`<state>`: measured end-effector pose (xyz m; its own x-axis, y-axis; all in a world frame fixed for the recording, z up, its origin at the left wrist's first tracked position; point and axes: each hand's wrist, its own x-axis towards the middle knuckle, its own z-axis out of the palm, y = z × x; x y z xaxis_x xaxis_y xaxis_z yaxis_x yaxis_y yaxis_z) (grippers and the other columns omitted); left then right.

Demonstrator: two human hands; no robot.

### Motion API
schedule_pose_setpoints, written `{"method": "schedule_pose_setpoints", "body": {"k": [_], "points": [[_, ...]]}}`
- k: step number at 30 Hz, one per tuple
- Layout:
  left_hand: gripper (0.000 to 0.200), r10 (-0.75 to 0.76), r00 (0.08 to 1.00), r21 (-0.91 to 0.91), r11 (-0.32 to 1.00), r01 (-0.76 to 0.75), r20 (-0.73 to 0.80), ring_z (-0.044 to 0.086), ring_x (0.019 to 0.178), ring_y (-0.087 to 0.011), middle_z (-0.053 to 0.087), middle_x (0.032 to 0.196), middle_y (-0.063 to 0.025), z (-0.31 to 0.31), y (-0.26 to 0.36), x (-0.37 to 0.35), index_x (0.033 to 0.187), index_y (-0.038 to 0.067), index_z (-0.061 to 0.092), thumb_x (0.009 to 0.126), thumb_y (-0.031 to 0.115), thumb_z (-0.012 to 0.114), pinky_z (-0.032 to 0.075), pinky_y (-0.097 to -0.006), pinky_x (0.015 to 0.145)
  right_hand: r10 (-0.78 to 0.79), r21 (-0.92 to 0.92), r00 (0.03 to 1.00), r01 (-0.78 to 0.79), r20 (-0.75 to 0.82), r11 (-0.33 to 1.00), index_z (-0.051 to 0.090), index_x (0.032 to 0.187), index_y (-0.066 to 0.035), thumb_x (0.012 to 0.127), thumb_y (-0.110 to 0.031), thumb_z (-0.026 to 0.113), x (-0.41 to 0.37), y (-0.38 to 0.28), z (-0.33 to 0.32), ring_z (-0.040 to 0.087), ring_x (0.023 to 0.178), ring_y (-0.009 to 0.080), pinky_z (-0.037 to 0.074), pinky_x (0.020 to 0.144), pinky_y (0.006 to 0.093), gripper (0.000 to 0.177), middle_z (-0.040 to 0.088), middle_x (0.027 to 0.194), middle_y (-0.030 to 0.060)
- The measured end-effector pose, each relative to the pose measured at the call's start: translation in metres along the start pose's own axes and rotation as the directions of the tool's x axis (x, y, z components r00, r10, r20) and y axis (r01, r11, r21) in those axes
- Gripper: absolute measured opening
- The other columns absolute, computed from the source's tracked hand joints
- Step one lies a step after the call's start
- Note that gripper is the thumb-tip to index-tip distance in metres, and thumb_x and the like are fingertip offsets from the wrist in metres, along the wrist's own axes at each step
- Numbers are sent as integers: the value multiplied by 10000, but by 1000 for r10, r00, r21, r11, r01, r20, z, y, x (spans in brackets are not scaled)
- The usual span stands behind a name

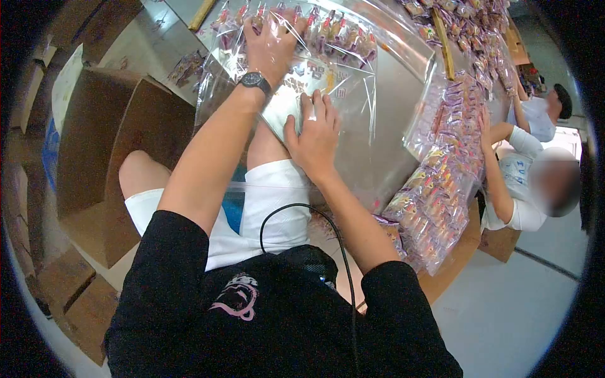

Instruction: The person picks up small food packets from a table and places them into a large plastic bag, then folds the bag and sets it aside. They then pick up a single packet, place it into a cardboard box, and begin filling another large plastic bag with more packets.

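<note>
A clear plastic bag (353,110) with printed lettering lies in front of me on the metal table. Along its far side runs a row of small wrapped snack packets (343,34) with red marks. My left hand (274,47), with a black watch at the wrist, reaches over this row, its fingers spread against the packets; shiny film overlaps the hand, and glare partly hides the fingertips. Nearer to me, my right hand (316,135) lies flat on the bag's printed part with its fingers stretched out, holding nothing.
Clear packs of similar snacks (435,195) line the table's right side, with a loose heap (469,31) beyond. A wooden strip (443,44) lies there. An open cardboard box (107,164) stands at my left. Co-workers (520,164) sit at the right. A black cable (343,252) crosses my lap.
</note>
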<state>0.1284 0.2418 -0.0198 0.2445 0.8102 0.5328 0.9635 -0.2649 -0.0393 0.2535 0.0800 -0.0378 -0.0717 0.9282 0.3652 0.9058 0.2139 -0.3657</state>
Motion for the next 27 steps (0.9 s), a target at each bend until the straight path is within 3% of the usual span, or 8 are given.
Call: {"method": "schedule_pose_setpoints", "body": {"k": [6, 10, 12, 14, 18, 22, 24, 27], "points": [[693, 6, 995, 95, 995, -15, 98, 377, 1470, -328, 427, 1603, -79, -7, 5, 2, 1501, 288, 485, 847, 327, 714, 190, -719, 1117, 35, -10, 999, -35, 35, 999, 550, 1402, 31, 931, -329, 583, 2, 1, -1, 374, 1438, 435, 259, 1188, 548, 594, 473, 1501, 281], [736, -13, 999, -270, 963, 0, -45, 164, 1533, -496, 300, 1657, -151, -31, 20, -56, 1580, 89, 350, 904, 218, 610, 82, -786, 1138, 50, 19, 999, -50, 8, 999, 565, 1399, -2, 912, -342, 595, -1, 2, 0, 378, 1445, 419, 259, 1200, 542, 594, 474, 1512, 262], [674, -107, 988, -423, 894, 144, 110, 162, 1525, -513, 274, 1662, -174, -46, 43, -103, 1569, 38, 345, 961, 236, 558, 129, -745, 1167, 25, -5, 999, -25, -21, 1000, 566, 1402, -14, 898, -343, 610, -1, 6, 4, 386, 1439, 418, 262, 1198, 540, 603, 478, 1512, 252], [646, -35, 973, -445, 885, 137, 230, 247, 1491, -514, 382, 1583, -252, -79, 57, -150, 1516, -50, 389, 952, 195, 585, 173, -668, 1194, -5, -33, 998, 3, -56, 999, 568, 1402, -23, 886, -349, 626, -6, 20, 22, 398, 1428, 418, 266, 1196, 538, 614, 487, 1504, 244], [510, 109, 985, -861, 505, 60, 133, 519, 1345, -426, 577, 1417, -234, -165, 46, -214, 1363, -13, 588, 869, 59, 691, 352, -542, 1166, 54, 67, 994, -48, -99, 997, 602, 1374, -75, 854, -322, 678, -5, 6, 14, 428, 1403, 410, 282, 1179, 531, 581, 517, 1477, 217], [270, 150, 986, -750, 660, -47, 70, 668, 1093, -327, 725, 1105, -153, -198, -27, -263, 1081, 30, 715, 816, -20, 709, 518, -451, 973, -8, 268, 941, 104, -339, 958, 667, 1218, -124, 807, -227, 734, -9, 19, 2, 510, 1293, 360, 343, 1084, 494, 429, 609, 1345, 143], [245, -71, 996, -673, 733, 95, 63, 680, 1010, -347, 728, 1010, -138, -207, -77, -290, 1039, 15, 705, 805, -58, 700, 538, -449, 902, -11, 245, 897, 132, -441, 961, 697, 1112, -125, 805, -190, 729, -16, 19, -6, 589, 1164, 318, 376, 1009, 474, 316, 683, 1202, 100], [299, -295, 939, -399, 850, 343, 179, 621, 1133, -370, 673, 1172, -170, -224, -143, -328, 1168, 8, 663, 874, 53, 691, 473, -489, 1001, -95, 274, 924, 206, -369, 939, 710, 957, -124, 816, -146, 712, -14, 7, -14, 632, 919, 262, 401, 879, 429, 143, 708, 939, 49]]}}
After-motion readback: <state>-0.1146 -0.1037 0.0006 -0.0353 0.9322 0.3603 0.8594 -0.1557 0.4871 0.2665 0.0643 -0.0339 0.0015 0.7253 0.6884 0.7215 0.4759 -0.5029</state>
